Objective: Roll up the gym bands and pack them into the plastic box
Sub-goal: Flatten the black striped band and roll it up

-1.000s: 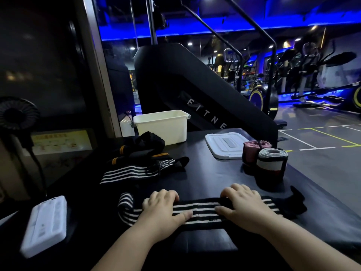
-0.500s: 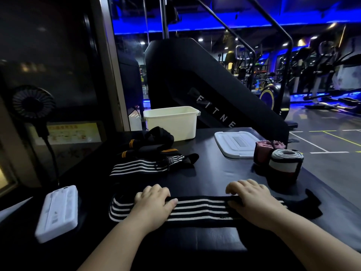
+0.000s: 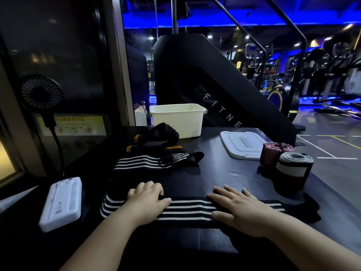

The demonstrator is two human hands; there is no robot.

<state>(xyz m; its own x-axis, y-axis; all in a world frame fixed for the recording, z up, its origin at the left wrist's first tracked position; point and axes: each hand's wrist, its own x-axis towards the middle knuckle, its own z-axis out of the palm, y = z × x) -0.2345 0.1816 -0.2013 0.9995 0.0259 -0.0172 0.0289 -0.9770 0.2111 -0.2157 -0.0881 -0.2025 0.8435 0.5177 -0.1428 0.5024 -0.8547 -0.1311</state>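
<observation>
Head view shows a black-and-white striped band [image 3: 185, 209] lying flat on the black table [image 3: 224, 173], well in front of the white plastic box [image 3: 179, 122]. The left hand [image 3: 145, 202] curls its fingers over the band's far edge. The right hand [image 3: 242, 209] lies flat on it, fingers straight. A gray rolled band [image 3: 293, 169] stands in front of the box, off to the right.

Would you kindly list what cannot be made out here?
Head view:
Inside of the cream plastic box: hidden by its near wall.
Fingertips of the left hand: curled out of sight, so any grip on the black-and-white striped band is unclear.
Band under the flat right hand: covered.
The dark band pile: too dim to count.
</observation>
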